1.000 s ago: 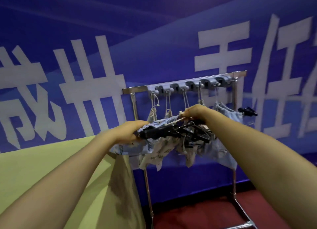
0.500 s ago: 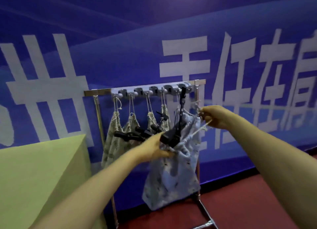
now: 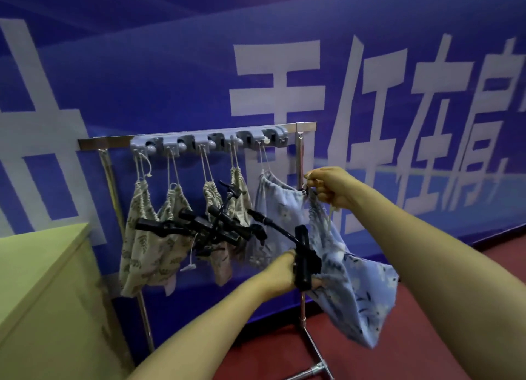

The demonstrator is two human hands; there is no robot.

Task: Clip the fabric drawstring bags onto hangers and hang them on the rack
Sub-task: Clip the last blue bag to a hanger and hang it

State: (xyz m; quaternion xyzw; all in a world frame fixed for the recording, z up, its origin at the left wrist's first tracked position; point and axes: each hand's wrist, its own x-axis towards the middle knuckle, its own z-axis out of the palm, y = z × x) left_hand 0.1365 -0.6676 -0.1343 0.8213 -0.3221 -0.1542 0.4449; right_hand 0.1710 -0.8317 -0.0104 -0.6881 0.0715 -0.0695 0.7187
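The right hand's [image 3: 330, 187] fingers are curled and pinch the gathered top edge of the blue bag [image 3: 353, 274], a pale cord trailing below the fist; the left hand [image 3: 280, 274] grasps a black hanger [image 3: 303, 258] held on end against the bag's lower side, though its fingertips are mostly hidden behind the plastic, so I cannot tell whether a clip has bitten the cloth; the bag is stretched between the two hands, in front of the right end of the rack [image 3: 306, 126], its bottom sagging toward the red floor [image 3: 441, 337]; its far top corner reaches up toward the last hook of the grey hook strip [image 3: 205, 139], and whether its cord is looped there is unclear.

Further left, four beige bags [image 3: 142, 231] hang by their drawstrings from the other hooks; a cluster of black hangers [image 3: 205, 229] sits in front of them, but whether these are clipped on cannot be read; a yellow-green table [image 3: 42, 280] stands at the left, a blue banner [image 3: 170, 75] behind.

My judgement: the work is well along; the blue bag appears to be the last; fixing its clips and hooking that hanger on the rail remain.
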